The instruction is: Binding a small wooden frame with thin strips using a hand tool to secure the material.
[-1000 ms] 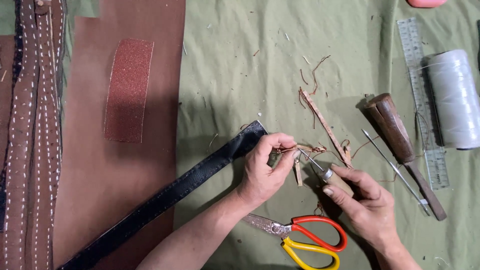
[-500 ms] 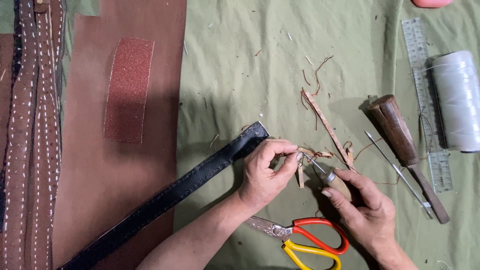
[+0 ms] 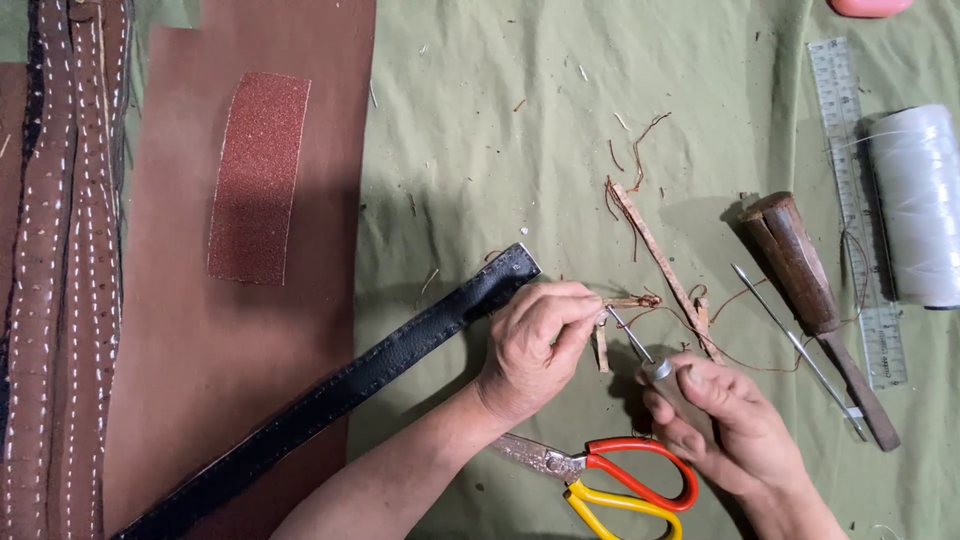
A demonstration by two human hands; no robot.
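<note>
My left hand (image 3: pixel 538 342) pinches a short brown leather strip piece (image 3: pixel 628 301) at its end, just right of a black leather belt (image 3: pixel 340 392) that runs diagonally to the lower left. My right hand (image 3: pixel 722 422) grips an awl (image 3: pixel 640 350) by its metal collar, and its thin point rests against the held strip piece. Brown thread trails from that piece across the green cloth (image 3: pixel 480 130).
Scissors with red and yellow handles (image 3: pixel 610 476) lie below my hands. A wooden-handled tool (image 3: pixel 815 305), a metal needle tool (image 3: pixel 795 345), a clear ruler (image 3: pixel 855 200) and a white thread spool (image 3: pixel 915 205) lie right. Brown leather (image 3: pixel 220 350), a sandpaper rectangle (image 3: pixel 258 175) and stitched straps (image 3: pixel 60 300) lie left.
The awl tip has shifted slightly against the strip piece; both hands stay in nearly the same place.
</note>
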